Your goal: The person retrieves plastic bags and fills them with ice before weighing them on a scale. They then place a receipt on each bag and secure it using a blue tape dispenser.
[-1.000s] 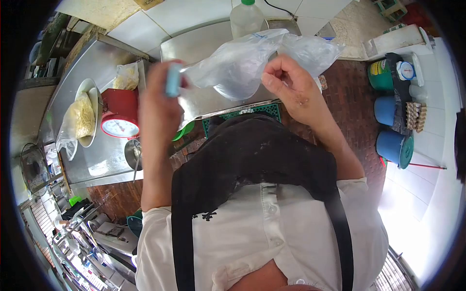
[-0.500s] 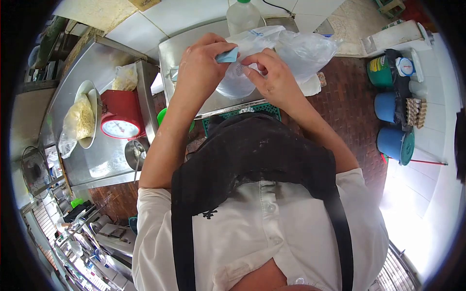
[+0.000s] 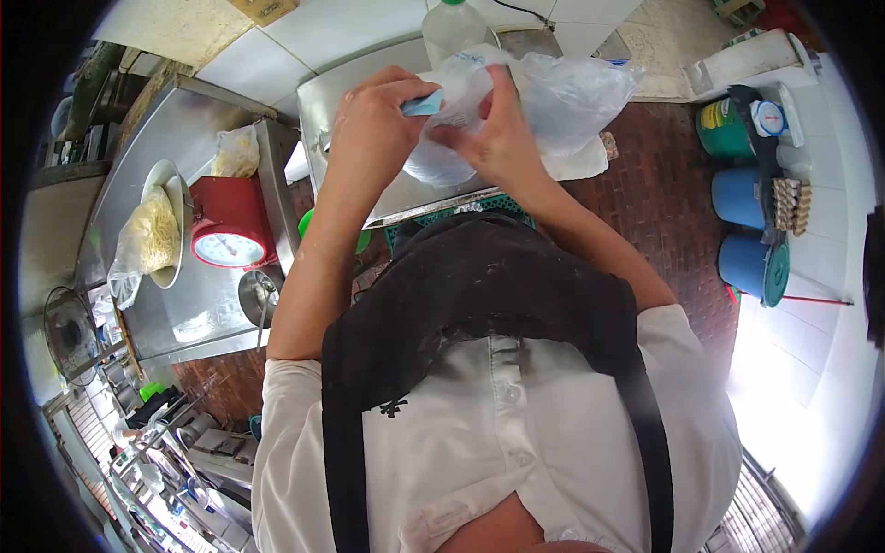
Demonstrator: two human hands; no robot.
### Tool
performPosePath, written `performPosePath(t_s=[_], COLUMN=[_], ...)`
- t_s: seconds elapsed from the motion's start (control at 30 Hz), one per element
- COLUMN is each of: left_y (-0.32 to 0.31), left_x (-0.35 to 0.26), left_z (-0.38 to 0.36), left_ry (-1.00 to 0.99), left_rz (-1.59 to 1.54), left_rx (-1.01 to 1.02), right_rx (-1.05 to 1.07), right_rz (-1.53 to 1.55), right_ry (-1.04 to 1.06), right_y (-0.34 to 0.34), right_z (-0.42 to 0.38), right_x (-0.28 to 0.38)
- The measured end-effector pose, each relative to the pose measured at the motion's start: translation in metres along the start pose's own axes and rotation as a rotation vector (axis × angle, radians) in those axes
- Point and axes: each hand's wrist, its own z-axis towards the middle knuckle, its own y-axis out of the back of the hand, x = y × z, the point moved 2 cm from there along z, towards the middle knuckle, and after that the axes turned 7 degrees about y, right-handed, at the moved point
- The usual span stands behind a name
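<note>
Fingers of the left hand (image 3: 373,115) pinch a light-blue piece (image 3: 424,104); the right hand's (image 3: 502,138) stand spread at the plastic bag (image 3: 461,97) (touching or not, I can't tell), nearer the wearer than the bottle (image 3: 454,35). One hard tug could tear it.

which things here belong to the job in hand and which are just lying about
Apparently in use:
light blue object, in the left hand
plastic bag, at the right hand

Seemingly just lying about:
red scale
white bowl
green-capped bottle
blue buckets
</note>
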Motion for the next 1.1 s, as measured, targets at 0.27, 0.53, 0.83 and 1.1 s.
performPosePath(t_s=[0.27,0.53,0.83,1.1], left_y=[0.0,0.0,-0.002,0.007], left_x=[0.002,0.0,-0.003,-0.001], left_z=[-0.001,-0.003,-0.001,-0.002], left_ry=[0.044,0.088,0.09,0.049], left_rz=[-0.108,-0.129,-0.151,-0.13], left_rx=[0.035,0.05,0.074,-0.003], right_rx=[0.062,0.01,0.095,0.102], right_rz=[0.122,0.065,0.116,-0.165], right_ry=[-0.165,-0.086,-0.332,0.031], right_y=[0.01,0.006,0.01,0.003], right_z=[0.006,0.0,-0.021,-0.028], right_x=[-0.014,-0.029,-0.042,-0.012])
